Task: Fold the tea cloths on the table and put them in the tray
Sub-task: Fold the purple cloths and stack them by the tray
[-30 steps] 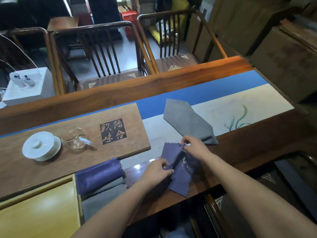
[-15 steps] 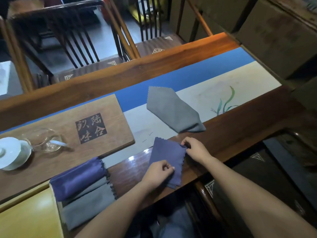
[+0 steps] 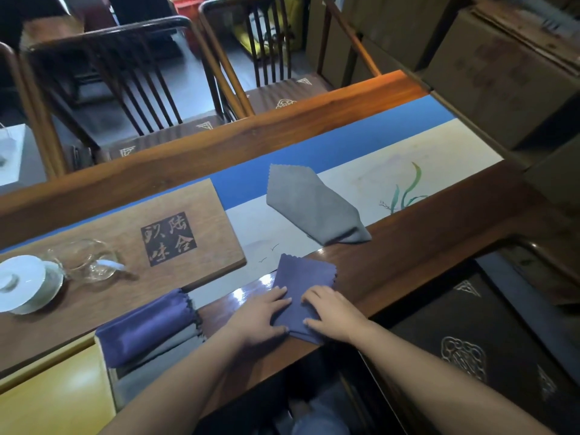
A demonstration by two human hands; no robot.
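Observation:
A purple tea cloth (image 3: 303, 277) lies folded flat on the wooden table's near edge. My left hand (image 3: 262, 315) rests palm down on its left side, fingers spread. My right hand (image 3: 332, 312) presses flat on its near right part. Behind it a grey tea cloth (image 3: 309, 205) lies loosely folded to a point on the painted runner. At the lower left the tray (image 3: 108, 372) holds a folded purple cloth (image 3: 144, 326) with grey folded cloths (image 3: 157, 368) under and beside it.
A wooden tea board (image 3: 110, 262) with carved characters carries a white lidded cup (image 3: 25, 282) and a glass pitcher (image 3: 86, 259). A yellow surface (image 3: 53, 400) lies left of the tray. Two wooden chairs (image 3: 131, 83) stand across the table. Cardboard boxes (image 3: 502, 64) are stacked at right.
The purple cloth, pinched and half lifted by both hands before, now lies flat in a neat fold. Both hands have come down onto it, palms pressing.

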